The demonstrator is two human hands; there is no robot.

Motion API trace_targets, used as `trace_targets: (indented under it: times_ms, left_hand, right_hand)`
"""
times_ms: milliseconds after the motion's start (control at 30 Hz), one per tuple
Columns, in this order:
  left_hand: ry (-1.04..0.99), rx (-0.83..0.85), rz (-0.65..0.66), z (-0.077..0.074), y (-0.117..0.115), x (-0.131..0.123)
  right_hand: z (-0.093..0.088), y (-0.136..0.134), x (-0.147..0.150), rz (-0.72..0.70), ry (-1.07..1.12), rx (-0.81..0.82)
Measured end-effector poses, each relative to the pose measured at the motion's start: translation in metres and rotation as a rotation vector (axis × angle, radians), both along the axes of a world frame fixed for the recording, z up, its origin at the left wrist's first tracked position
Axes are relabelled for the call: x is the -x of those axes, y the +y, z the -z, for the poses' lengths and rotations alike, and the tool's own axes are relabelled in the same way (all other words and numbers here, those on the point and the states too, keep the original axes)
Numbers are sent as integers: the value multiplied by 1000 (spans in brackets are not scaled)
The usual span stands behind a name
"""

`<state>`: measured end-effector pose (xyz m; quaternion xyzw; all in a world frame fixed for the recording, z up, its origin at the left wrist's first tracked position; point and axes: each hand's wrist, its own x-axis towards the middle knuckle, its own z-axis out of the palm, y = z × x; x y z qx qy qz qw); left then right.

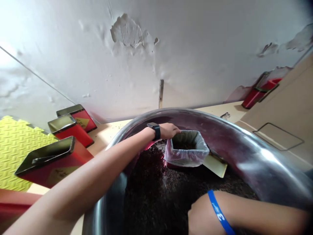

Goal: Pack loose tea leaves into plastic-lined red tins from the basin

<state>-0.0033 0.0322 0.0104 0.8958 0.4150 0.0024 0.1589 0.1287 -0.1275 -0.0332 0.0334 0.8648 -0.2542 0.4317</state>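
Note:
Inside a large round metal basin [246, 163] stands a box-shaped tin [186, 158] lined with a clear plastic bag folded over its rim. Dark loose leaves, like tea, show inside the tin. My left hand [170, 130], a black watch on its wrist, grips the tin's far left corner with fingers closed over the rim and bag. Lower in the basin, my right hand [201, 213] with a blue wristband is down at the dark loose leaves [156, 195]. Its fingers are hidden, so I cannot see what it holds. A pale flat metal piece [216, 164] lies right of the tin.
Several red tins, one open tin [57, 161] among them, lie on their sides left of the basin. A yellow foam mat [14, 143] is beyond them. More red tins [259, 93] stand at the back right, by a cardboard-coloured panel [281, 114]. A peeling wall [195, 55] rises behind.

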Motion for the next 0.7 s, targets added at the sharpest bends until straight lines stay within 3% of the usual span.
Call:
trace_targets:
  times_ms: [133,233,333,433,533,700]
  left_hand:
    - [-73,-47,-36,9,-1,4]
    - [-81,-82,-32,10,-4,5]
    - [-89,-84,-28,8,-7,6]
    - [-95,-78,-10,8,-7,6]
    - [-96,-76,3,9,-5,7]
    - [-148,-20,-22,11,-5,8]
  right_hand:
    - [-35,16,-9,190,374,39]
    - [-66,36,-20,432,577,101]
    - [-82,61,-31,723,760,-121]
    - [-73,86,-38,944,953,-521]
    - [-57,99,-41,925,976,-777]
    - [-61,75,-36,831,1118,-792]
